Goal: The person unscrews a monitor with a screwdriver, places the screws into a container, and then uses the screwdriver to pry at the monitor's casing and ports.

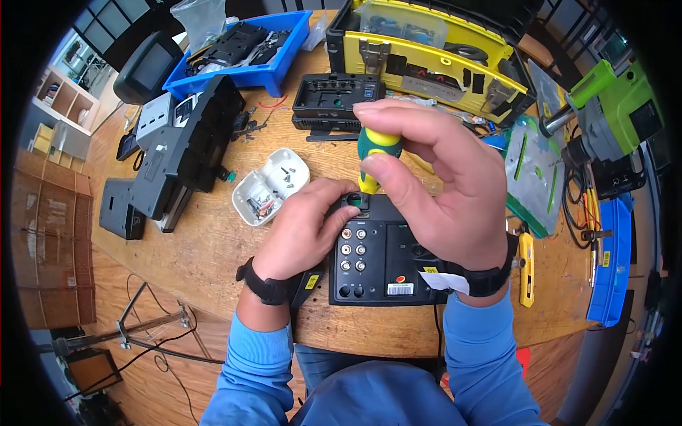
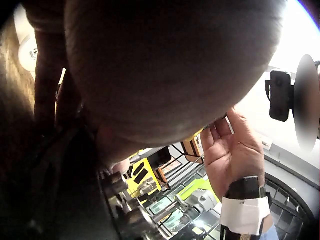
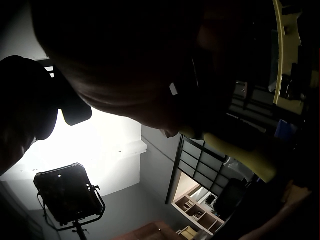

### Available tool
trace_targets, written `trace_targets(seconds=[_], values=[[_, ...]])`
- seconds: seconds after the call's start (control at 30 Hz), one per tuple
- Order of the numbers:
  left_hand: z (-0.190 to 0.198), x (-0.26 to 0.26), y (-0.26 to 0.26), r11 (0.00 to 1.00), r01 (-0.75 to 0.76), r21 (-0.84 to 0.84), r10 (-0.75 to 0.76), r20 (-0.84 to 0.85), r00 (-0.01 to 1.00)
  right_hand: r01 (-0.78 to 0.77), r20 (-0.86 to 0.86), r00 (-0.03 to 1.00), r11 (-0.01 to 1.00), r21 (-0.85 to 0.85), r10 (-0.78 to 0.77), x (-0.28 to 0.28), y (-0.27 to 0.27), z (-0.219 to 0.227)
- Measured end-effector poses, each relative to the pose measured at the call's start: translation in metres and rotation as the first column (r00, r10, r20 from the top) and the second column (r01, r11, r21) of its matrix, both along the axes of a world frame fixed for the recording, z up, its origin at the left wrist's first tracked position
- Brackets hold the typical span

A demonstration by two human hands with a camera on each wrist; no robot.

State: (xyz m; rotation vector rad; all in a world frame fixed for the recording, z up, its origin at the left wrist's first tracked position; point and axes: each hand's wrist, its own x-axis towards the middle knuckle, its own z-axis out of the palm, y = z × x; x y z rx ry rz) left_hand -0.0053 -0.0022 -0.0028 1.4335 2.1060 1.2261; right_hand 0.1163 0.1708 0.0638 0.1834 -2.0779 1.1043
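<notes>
Thumb and fingers of my right hand (image 1: 451,192) grip the yellow-and-green handle of a screwdriver (image 1: 379,144). It stands upright, its lower end at the top left corner of a black electronic device (image 1: 375,284) with rows of round sockets. My left hand (image 1: 298,231) holds that corner, thumb and fingers close around the screwdriver's lower end. The screwdriver's tip is hidden at the corner opening. In the dark right wrist view, a yellow stretch of the screwdriver (image 3: 240,155) shows. Left of the device, a white two-part case (image 1: 295,162) holds loose screws and small parts.
Black housings (image 1: 160,170) crowd the left, below a blue bin (image 1: 284,67) of parts. Another black unit (image 1: 330,106) lies beyond the device, before a yellow toolbox (image 1: 426,71). A yellow cutter (image 1: 526,270) and a green power tool (image 1: 618,106) are at right.
</notes>
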Motion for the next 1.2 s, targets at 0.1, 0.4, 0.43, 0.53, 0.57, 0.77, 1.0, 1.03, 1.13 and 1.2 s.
trace_targets(seconds=[0.1, 0.4, 0.43, 0.53, 0.57, 0.77, 1.0, 1.03, 1.13, 1.2], values=[[-0.003, -0.001, 0.0, 1.0, 0.004, 0.021, -0.004, -0.014, 1.0, -0.043, 0.027, 0.999, 0.999, -0.006, 0.043, 0.003, 0.001, 0.003], [-0.002, 0.002, -0.001, 1.0, -0.016, 0.019, 0.017, -0.054, 0.998, -0.014, 0.022, 1.0, 0.988, 0.151, 0.011, 0.006, 0.002, 0.014], [-0.001, 0.002, -0.001, 1.0, -0.011, 0.007, 0.011, -0.091, 0.996, -0.002, 0.014, 1.0, 0.989, 0.15, 0.0, 0.006, 0.001, 0.014], [-0.009, 0.0, 0.0, 0.999, 0.02, 0.046, -0.016, -0.087, 0.996, 0.008, 0.008, 1.0, 0.981, 0.193, -0.01, 0.005, 0.001, 0.013], [-0.009, 0.0, 0.0, 0.999, 0.021, 0.046, -0.017, -0.087, 0.996, 0.009, 0.008, 1.0, 0.981, 0.193, -0.011, 0.005, 0.0, 0.014], [-0.013, 0.0, -0.001, 0.998, 0.005, 0.059, 0.001, -0.086, 0.996, -0.104, 0.043, 0.994, 0.982, 0.157, 0.098, 0.005, 0.001, 0.013], [-0.001, 0.004, 0.001, 0.999, -0.006, 0.041, 0.009, -0.08, 0.997, -0.068, 0.016, 0.997, 0.984, -0.165, 0.071, 0.006, -0.001, 0.003], [-0.001, 0.004, 0.001, 0.999, -0.006, 0.033, 0.008, -0.075, 0.997, -0.064, 0.009, 0.998, 0.987, -0.147, 0.066, 0.006, 0.0, 0.003], [-0.009, 0.001, 0.0, 0.998, 0.007, 0.062, -0.001, -0.094, 0.996, -0.044, 0.015, 0.999, 0.99, 0.133, 0.042, 0.003, 0.0, 0.014], [-0.008, 0.002, -0.001, 0.999, -0.007, 0.042, 0.009, -0.048, 0.999, -0.026, 0.03, 0.999, 0.985, 0.169, 0.021, 0.005, 0.002, 0.015]])
